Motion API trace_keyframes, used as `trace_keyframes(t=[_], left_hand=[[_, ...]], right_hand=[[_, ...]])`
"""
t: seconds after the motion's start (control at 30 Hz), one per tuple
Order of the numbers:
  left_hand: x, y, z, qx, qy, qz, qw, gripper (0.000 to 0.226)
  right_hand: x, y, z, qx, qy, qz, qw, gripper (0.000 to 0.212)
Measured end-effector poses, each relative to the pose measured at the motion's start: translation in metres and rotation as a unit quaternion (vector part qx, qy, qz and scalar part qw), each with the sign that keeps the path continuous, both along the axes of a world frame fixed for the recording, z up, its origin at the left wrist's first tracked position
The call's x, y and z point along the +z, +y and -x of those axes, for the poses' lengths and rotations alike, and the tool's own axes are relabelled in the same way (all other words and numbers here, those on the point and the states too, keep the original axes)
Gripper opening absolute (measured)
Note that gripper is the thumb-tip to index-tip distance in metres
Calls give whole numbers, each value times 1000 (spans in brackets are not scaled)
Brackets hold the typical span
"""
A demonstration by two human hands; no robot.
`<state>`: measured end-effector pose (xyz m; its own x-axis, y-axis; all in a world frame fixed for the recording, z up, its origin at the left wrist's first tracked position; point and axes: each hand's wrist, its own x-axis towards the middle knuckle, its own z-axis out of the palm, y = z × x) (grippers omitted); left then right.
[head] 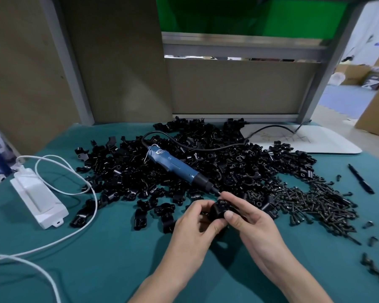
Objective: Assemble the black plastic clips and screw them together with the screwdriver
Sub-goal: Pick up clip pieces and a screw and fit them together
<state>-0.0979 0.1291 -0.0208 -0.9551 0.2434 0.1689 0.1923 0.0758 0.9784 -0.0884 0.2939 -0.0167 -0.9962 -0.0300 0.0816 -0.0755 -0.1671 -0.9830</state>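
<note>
Head view: we see the blue screwdriver (pixel 173 165), its label too blurred to read; left hand (pixel 196 225) and right hand (pixel 251 217) grip one black clip (pixel 217 210) with curled fingers.

A teal mat (pixel 118 270) covers the table. At the left lies a white power adapter (pixel 37 200), its white cable (pixel 96 204) looping across the mat. At the right lies a black pen (pixel 360 179); farther back, a scribbled white board (pixel 328 142). Brown panels (pixel 123 62) stand behind.
</note>
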Motion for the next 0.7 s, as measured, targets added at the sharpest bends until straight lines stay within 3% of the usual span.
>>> trace_keyframes(t=[0.37,0.47,0.53,0.7], left_hand=[[-2,0,-1,3,57,59,997,33],[-2,1,-3,9,53,80,995,63],[-2,1,-4,9,62,94,994,62],[-1,0,-9,-7,82,184,980,47]], right_hand=[[4,-2,-5,-20,-14,37,999,69],[13,1,-5,-30,-34,147,988,46],[19,13,-4,-73,-36,240,967,33],[24,71,-18,-168,20,448,878,37]])
